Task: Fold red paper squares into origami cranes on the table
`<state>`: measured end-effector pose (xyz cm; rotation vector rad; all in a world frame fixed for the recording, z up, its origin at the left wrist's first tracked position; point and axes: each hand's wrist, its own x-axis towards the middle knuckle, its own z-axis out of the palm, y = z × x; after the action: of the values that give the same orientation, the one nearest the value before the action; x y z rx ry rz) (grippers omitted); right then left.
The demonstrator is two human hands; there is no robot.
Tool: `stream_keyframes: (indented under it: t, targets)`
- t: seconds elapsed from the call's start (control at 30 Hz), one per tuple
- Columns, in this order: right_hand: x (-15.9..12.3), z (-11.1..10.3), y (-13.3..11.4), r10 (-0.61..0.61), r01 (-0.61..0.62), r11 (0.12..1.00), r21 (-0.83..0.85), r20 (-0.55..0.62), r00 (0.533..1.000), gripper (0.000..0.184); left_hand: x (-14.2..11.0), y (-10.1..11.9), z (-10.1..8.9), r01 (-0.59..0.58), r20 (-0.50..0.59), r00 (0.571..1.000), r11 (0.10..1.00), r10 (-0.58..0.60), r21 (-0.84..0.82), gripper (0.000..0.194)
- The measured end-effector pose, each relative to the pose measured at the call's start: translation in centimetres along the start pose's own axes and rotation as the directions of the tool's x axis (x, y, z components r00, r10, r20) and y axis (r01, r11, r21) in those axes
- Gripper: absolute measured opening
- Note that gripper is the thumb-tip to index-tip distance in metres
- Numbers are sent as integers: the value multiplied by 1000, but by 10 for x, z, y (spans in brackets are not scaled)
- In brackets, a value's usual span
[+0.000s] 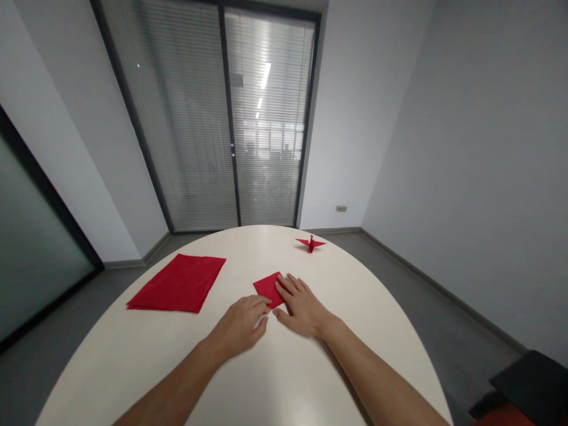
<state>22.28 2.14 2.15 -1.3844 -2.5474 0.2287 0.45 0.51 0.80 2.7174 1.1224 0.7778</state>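
Observation:
A small folded square of red paper point(267, 287) lies flat on the white table point(261, 384), turned with one corner toward me. My right hand point(302, 306) rests on its right side, fingers stretched out and spread, thumb near the lower corner. At the paper's lower left edge, my left hand point(245, 322) touches it with its fingertips; the fingers are slightly bent and the thumb stands apart from them. Neither hand grasps the paper. What lies beneath the right fingers is hidden.
A stack of larger red paper sheets point(180, 284) sits on the table's left side. Toward the far right edge stands a folded red paper crane point(311, 244). A black object point(532, 384), perhaps a chair, is at the lower right beyond the round table edge.

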Motion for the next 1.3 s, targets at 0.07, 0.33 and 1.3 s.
stream_keyframes:
  t: [0.07, 0.33, 1.3]
  targets:
    - [0, -2, -2, -38, 37, 999, -22, -52, 998, 58, 1, 1, -2, -29, 10, 1000, 999, 29, -14, 19]
    - [4, 1, 5, -89, 91, 996, 16, -116, 989, 40, 2, 4, -4, -58, 6, 998, 997, 58, -57, 27]
    - [2, -8, 10, -251, 255, 957, 142, -44, 967, 65, -2, -3, 1, 49, -29, 998, 999, -50, -10, 40]
